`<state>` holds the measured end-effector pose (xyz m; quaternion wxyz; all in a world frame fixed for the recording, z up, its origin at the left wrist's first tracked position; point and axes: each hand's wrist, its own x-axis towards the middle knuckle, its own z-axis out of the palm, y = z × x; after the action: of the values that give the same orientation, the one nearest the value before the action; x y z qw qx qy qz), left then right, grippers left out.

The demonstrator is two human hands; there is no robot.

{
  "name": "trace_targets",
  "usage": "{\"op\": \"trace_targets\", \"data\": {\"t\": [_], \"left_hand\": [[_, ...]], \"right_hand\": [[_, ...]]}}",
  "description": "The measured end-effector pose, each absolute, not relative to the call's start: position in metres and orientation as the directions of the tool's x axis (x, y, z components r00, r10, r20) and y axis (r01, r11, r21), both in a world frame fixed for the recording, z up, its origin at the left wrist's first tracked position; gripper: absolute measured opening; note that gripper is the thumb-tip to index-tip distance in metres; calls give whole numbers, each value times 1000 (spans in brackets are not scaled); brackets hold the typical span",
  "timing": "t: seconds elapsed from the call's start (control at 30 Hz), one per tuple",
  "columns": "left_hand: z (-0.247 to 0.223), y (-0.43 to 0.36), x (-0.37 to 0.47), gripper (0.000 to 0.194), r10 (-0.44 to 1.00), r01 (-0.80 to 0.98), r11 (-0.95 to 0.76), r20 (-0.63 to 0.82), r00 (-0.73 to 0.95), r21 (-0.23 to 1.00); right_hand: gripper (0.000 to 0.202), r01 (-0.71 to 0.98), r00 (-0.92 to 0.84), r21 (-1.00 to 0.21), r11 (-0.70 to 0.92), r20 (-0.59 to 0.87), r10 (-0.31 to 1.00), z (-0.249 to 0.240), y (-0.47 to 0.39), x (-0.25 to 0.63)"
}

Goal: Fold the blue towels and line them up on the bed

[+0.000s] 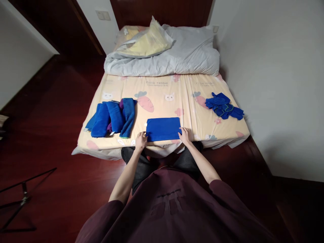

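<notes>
A blue towel lies flat as a rectangle near the front edge of the bed, with a small white tag on its left side. My left hand is closed at the towel's near left corner, thumb and fingers on its edge. At the right edge, my right hand pinches the near right corner with its fingers bent. To the left sits a group of folded blue and purple towels, some overlapping. A crumpled pile of blue cloths with green edging rests on the right side of the bed.
The bed's patterned sheet shows carrots and rabbits. Across the far end lie a grey quilt and a pale yellow pillow. A wall stands close on the right. Black stand legs are on the floor at lower left.
</notes>
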<state>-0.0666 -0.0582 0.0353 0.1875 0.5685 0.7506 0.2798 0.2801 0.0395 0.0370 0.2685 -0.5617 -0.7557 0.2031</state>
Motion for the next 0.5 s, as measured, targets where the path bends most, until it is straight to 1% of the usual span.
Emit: {"op": "trace_targets", "data": {"t": [0.03,0.1,0.2,0.27,0.37,0.5], "left_hand": [[36,-58,-65,40,969,779,122,96,-227,615],[39,-57,-59,40,984,809,-37,161,-72,586],[40,-56,-47,41,973,795,-230,147,178,561],[38,-56,-39,44,954,791,-293,110,279,538],[32,-58,-33,49,948,811,-298,56,314,504],[21,-61,-35,59,965,859,-234,-2,264,455]], "right_hand": [[36,718,-300,-588,373,223,928,40,37,277],[37,650,-457,-558,516,256,852,45,32,272],[37,551,-645,-518,654,233,728,49,25,265],[39,523,-712,-491,696,198,674,49,19,262],[42,522,-753,-462,717,145,642,43,13,264],[47,551,-748,-436,711,119,653,31,10,274]]}}
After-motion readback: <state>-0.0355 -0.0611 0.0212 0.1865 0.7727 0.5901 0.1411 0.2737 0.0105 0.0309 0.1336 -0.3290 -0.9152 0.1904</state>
